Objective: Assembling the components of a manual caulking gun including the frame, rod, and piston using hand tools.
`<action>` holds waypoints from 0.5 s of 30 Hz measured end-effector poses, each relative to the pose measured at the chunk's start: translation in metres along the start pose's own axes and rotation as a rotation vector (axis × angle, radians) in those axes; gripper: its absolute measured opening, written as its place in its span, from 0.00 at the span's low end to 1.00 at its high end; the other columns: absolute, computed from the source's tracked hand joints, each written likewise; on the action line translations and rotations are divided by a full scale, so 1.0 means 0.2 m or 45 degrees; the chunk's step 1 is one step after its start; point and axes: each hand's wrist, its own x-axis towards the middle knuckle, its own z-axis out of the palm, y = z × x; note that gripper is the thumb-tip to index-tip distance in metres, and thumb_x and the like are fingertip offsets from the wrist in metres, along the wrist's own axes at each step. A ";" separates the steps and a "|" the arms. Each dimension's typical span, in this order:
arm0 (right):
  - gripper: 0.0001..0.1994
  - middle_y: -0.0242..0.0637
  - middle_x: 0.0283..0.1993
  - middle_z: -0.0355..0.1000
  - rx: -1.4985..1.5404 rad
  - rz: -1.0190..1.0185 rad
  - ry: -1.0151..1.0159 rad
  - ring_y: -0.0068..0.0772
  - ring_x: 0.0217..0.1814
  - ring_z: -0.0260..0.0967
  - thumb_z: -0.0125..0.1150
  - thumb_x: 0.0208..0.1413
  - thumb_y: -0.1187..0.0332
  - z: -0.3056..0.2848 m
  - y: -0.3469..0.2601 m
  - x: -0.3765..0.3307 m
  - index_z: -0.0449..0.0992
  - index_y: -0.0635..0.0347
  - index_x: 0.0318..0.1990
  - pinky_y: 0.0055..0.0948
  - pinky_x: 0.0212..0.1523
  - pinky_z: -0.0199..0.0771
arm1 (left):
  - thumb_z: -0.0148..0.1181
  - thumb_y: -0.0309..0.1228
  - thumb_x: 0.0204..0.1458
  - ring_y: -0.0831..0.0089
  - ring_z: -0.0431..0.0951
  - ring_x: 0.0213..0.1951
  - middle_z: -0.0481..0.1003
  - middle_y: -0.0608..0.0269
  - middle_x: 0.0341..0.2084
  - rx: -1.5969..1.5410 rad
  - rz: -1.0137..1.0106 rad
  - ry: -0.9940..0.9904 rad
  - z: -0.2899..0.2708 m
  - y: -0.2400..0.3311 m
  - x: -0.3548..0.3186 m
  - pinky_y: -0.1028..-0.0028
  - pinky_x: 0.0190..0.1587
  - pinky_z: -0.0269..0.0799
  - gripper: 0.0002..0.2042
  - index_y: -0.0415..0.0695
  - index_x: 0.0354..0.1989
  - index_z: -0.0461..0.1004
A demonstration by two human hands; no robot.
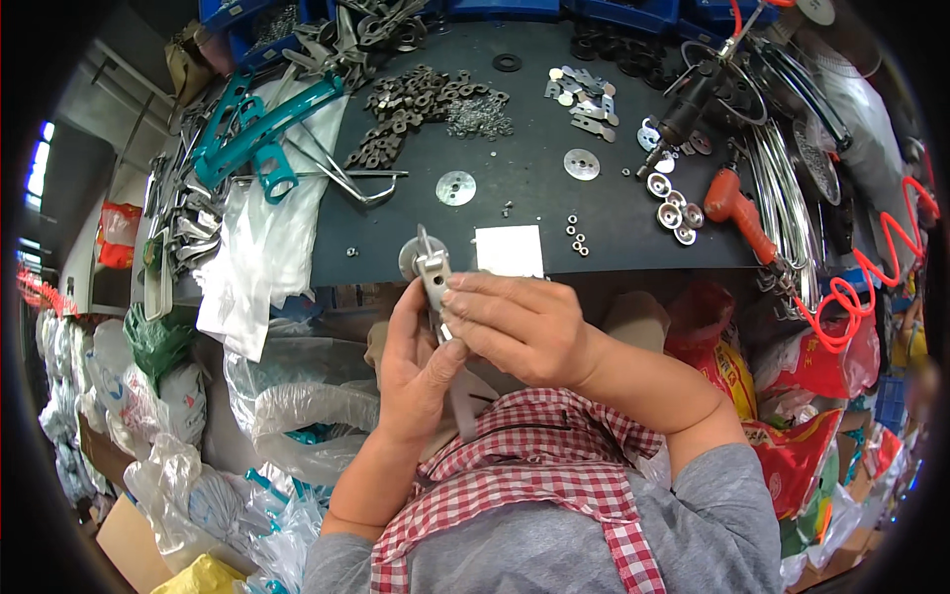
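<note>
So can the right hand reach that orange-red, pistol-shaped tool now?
Probably yes, with a stretch to the right: the dark, flat bench top before the tool looks open. But the right hand is touching the silver-grey metal part, so it may need to let go first.

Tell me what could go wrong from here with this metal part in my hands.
The metal part, held by the left hand and right hand, could slip and fall past the front edge of the table. The right hand might also knock off the small metal rings lying near that edge.
</note>
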 end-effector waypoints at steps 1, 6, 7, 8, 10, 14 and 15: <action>0.11 0.37 0.34 0.72 -0.003 0.003 0.002 0.36 0.40 0.72 0.57 0.34 0.72 0.01 0.01 -0.01 0.74 0.64 0.30 0.27 0.36 0.76 | 0.52 0.31 0.51 0.71 0.70 0.41 0.62 0.54 0.50 -0.076 -0.124 -0.025 -0.05 -0.01 -0.01 0.75 0.42 0.69 0.29 0.38 0.60 0.47; 0.13 0.37 0.36 0.72 -0.011 0.098 -0.238 0.37 0.41 0.70 0.58 0.38 0.73 -0.01 0.39 -0.03 0.75 0.54 0.37 0.31 0.37 0.73 | 0.50 0.26 0.48 0.69 0.72 0.29 0.60 0.51 0.53 -0.408 -0.220 -0.003 -0.27 0.02 -0.01 0.72 0.27 0.74 0.27 0.38 0.58 0.52; 0.10 0.37 0.33 0.72 -0.050 0.363 -0.204 0.39 0.37 0.69 0.59 0.41 0.73 -0.02 0.51 -0.01 0.76 0.54 0.35 0.33 0.36 0.71 | 0.51 0.25 0.47 0.65 0.74 0.31 0.58 0.50 0.56 -0.552 -0.251 -0.043 -0.31 0.04 -0.01 0.70 0.30 0.75 0.28 0.38 0.58 0.52; 0.08 0.35 0.33 0.71 -0.134 0.442 -0.234 0.38 0.36 0.68 0.60 0.43 0.72 -0.01 0.63 0.00 0.77 0.53 0.33 0.31 0.36 0.71 | 0.51 0.25 0.47 0.65 0.74 0.31 0.58 0.50 0.56 -0.554 -0.247 -0.027 -0.32 0.04 -0.03 0.70 0.30 0.75 0.28 0.38 0.58 0.52; 0.06 0.33 0.33 0.71 -0.169 0.499 -0.376 0.36 0.38 0.68 0.60 0.44 0.69 0.08 0.77 0.04 0.78 0.52 0.32 0.31 0.37 0.70 | 0.51 0.25 0.47 0.60 0.74 0.36 0.55 0.49 0.58 -0.600 -0.265 -0.076 -0.32 0.06 -0.01 0.67 0.33 0.75 0.29 0.38 0.60 0.50; 0.09 0.33 0.35 0.71 -0.130 0.320 -0.511 0.36 0.41 0.66 0.59 0.46 0.68 0.42 0.86 0.23 0.77 0.52 0.37 0.31 0.41 0.68 | 0.51 0.22 0.47 0.54 0.73 0.39 0.48 0.45 0.60 -0.692 -0.311 -0.165 -0.32 0.03 -0.01 0.62 0.34 0.75 0.30 0.41 0.61 0.49; 0.10 0.33 0.35 0.70 -0.096 0.287 -0.608 0.37 0.43 0.66 0.59 0.46 0.67 0.50 0.87 0.26 0.77 0.52 0.38 0.32 0.42 0.68 | 0.51 0.23 0.47 0.53 0.72 0.39 0.49 0.44 0.59 -0.721 -0.308 -0.155 -0.33 0.03 -0.02 0.60 0.36 0.75 0.30 0.39 0.60 0.50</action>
